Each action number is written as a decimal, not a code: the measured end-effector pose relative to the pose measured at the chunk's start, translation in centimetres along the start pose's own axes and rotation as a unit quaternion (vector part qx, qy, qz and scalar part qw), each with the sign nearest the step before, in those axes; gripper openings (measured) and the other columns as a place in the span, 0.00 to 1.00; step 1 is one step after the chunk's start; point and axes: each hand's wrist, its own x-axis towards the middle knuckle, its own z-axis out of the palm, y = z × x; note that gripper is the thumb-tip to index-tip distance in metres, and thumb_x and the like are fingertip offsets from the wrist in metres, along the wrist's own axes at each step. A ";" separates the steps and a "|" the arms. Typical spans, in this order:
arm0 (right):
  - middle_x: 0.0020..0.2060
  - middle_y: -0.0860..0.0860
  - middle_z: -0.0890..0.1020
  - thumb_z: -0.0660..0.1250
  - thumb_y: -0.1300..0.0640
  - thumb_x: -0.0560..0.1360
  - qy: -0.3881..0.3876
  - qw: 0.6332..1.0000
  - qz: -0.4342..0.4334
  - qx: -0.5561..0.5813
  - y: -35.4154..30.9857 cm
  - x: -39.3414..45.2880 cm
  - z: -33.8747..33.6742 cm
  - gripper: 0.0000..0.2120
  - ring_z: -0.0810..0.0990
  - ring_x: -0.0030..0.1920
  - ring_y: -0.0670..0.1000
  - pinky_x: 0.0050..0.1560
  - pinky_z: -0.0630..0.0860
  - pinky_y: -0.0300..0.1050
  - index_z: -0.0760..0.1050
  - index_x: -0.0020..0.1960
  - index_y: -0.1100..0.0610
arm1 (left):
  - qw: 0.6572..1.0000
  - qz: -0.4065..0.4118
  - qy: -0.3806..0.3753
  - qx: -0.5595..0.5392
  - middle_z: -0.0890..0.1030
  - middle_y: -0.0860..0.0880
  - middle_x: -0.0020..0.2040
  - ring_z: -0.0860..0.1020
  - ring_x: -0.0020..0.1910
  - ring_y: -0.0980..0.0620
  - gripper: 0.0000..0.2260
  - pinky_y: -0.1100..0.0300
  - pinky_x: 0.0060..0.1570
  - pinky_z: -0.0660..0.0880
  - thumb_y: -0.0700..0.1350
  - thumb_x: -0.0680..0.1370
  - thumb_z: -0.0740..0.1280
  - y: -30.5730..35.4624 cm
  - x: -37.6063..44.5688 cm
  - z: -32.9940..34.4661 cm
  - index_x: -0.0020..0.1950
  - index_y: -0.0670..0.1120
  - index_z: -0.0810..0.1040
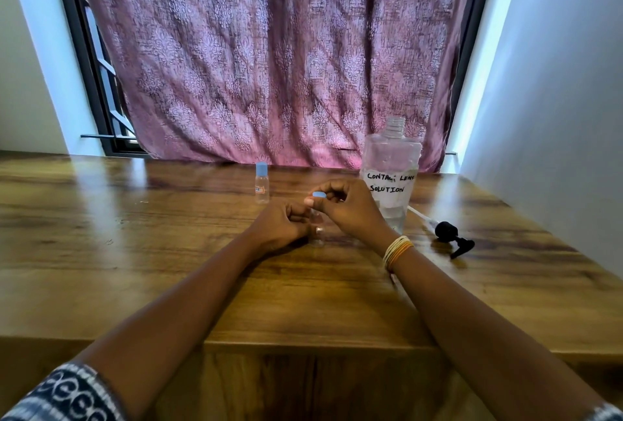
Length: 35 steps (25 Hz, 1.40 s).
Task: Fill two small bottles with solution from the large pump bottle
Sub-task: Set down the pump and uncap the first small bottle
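Observation:
A small clear bottle (317, 233) stands upright on the wooden table (135, 252) between my hands. My left hand (281, 223) curls round its body. My right hand (350, 209) pinches the blue cap (319, 195) at its top. A second small clear bottle (262, 183) with a blue cap stands alone further back, to the left. The large clear bottle (392, 177), hand-labelled "contact lens solution", stands at the right with its threaded neck uncovered. Its black pump head (451, 236) with the white tube lies on the table to its right.
A patterned pink curtain (269, 59) hangs behind the table's far edge. A white wall (556, 117) runs close along the right side. The table's near edge (313, 346) crosses under my forearms.

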 end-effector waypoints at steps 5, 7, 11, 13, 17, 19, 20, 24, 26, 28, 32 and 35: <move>0.41 0.52 0.85 0.74 0.63 0.71 -0.039 0.998 -0.022 0.034 0.1 0.4 -0.5 0.07 0.82 0.42 0.44 0.46 0.79 0.37 0.83 0.48 0.63 | 1.000 0.006 -0.022 -0.004 0.86 0.41 0.44 0.84 0.41 0.54 0.07 0.64 0.44 0.78 0.34 0.71 0.73 0.8 -0.3 -0.4 0.49 0.36 0.83; 0.44 0.53 0.85 0.72 0.65 0.73 -0.063 0.997 -0.026 0.037 0.1 0.3 -0.7 0.08 0.83 0.43 0.41 0.45 0.79 0.35 0.82 0.51 0.64 | 0.999 0.021 -0.035 0.004 0.85 0.39 0.46 0.84 0.44 0.51 0.08 0.61 0.48 0.78 0.34 0.72 0.72 0.8 -0.4 -0.6 0.49 0.34 0.83; 0.51 0.56 0.84 0.65 0.70 0.76 -0.098 0.990 0.031 0.092 0.2 0.3 -1.0 0.13 0.82 0.43 0.42 0.40 0.76 0.34 0.78 0.60 0.63 | 1.000 0.001 -0.022 0.011 0.86 0.44 0.47 0.84 0.49 0.48 0.09 0.58 0.53 0.79 0.37 0.71 0.74 0.7 -0.4 -0.8 0.51 0.40 0.84; 0.48 0.56 0.84 0.70 0.66 0.74 -0.070 0.994 0.032 0.072 0.3 0.3 -0.9 0.14 0.81 0.38 0.40 0.39 0.76 0.33 0.78 0.58 0.61 | 1.000 0.003 -0.018 0.020 0.86 0.45 0.45 0.84 0.45 0.53 0.08 0.64 0.49 0.78 0.38 0.71 0.74 1.0 -0.5 -0.6 0.50 0.40 0.85; 0.32 0.45 0.81 0.79 0.61 0.65 -0.028 0.997 0.034 0.055 0.1 0.3 -0.9 0.16 0.79 0.33 0.40 0.38 0.76 0.33 0.79 0.50 0.56 | 0.999 0.008 -0.022 0.026 0.86 0.44 0.44 0.83 0.42 0.56 0.07 0.68 0.45 0.76 0.38 0.71 0.75 1.2 -0.6 -0.7 0.47 0.39 0.85; 0.31 0.44 0.83 0.77 0.67 0.67 -0.031 0.996 0.036 0.080 0.1 0.3 -1.1 0.15 0.82 0.35 0.40 0.39 0.77 0.33 0.79 0.51 0.58 | 0.999 0.002 -0.020 0.033 0.86 0.46 0.45 0.83 0.42 0.58 0.07 0.69 0.45 0.76 0.39 0.70 0.75 1.3 -0.6 -0.8 0.48 0.41 0.85; 0.35 0.46 0.85 0.74 0.70 0.68 -0.042 0.994 0.038 0.091 0.2 0.2 -1.2 0.16 0.83 0.37 0.41 0.39 0.78 0.34 0.79 0.53 0.60 | 0.999 0.001 -0.018 0.036 0.86 0.47 0.45 0.83 0.43 0.58 0.08 0.68 0.46 0.76 0.40 0.70 0.75 1.2 -0.6 -0.9 0.48 0.43 0.85; 0.53 0.55 0.84 0.72 0.72 0.69 -0.099 0.988 0.047 0.108 0.2 0.2 -0.9 0.23 0.84 0.47 0.45 0.43 0.79 0.34 0.75 0.63 0.62 | 0.999 0.012 -0.015 0.045 0.87 0.46 0.46 0.84 0.49 0.48 0.09 0.58 0.53 0.78 0.41 0.69 0.76 1.1 -0.6 -0.9 0.49 0.43 0.85; 0.45 0.50 0.83 0.77 0.67 0.67 -0.077 0.991 0.054 0.091 0.2 0.2 -0.7 0.24 0.83 0.43 0.42 0.44 0.79 0.34 0.76 0.61 0.60 | 0.999 0.009 -0.012 0.035 0.86 0.44 0.45 0.85 0.46 0.49 0.09 0.58 0.49 0.79 0.40 0.69 0.76 1.2 -0.7 -0.8 0.48 0.41 0.85; 0.37 0.48 0.82 0.78 0.67 0.66 -0.048 0.993 0.060 0.086 0.2 0.3 -0.6 0.23 0.82 0.37 0.39 0.41 0.78 0.32 0.77 0.59 0.61 | 1.000 0.003 -0.014 0.025 0.86 0.49 0.41 0.83 0.41 0.57 0.06 0.66 0.42 0.77 0.38 0.70 0.76 1.5 -0.8 -0.8 0.46 0.43 0.85; 0.46 0.56 0.85 0.71 0.73 0.69 -0.087 0.985 0.068 0.131 0.5 0.5 -1.0 0.23 0.85 0.50 0.50 0.53 0.81 0.46 0.75 0.61 0.60 | 0.999 0.004 -0.022 0.033 0.86 0.52 0.41 0.83 0.41 0.58 0.06 0.66 0.46 0.77 0.40 0.70 0.76 1.4 -0.9 -0.9 0.45 0.47 0.85; 0.55 0.56 0.82 0.73 0.71 0.69 -0.116 0.984 0.061 0.123 0.3 0.5 -0.8 0.25 0.83 0.56 0.50 0.56 0.80 0.43 0.73 0.64 0.59 | 0.999 0.001 -0.016 0.036 0.87 0.47 0.43 0.84 0.44 0.53 0.07 0.60 0.50 0.79 0.40 0.70 0.76 1.3 -0.8 -0.9 0.47 0.43 0.85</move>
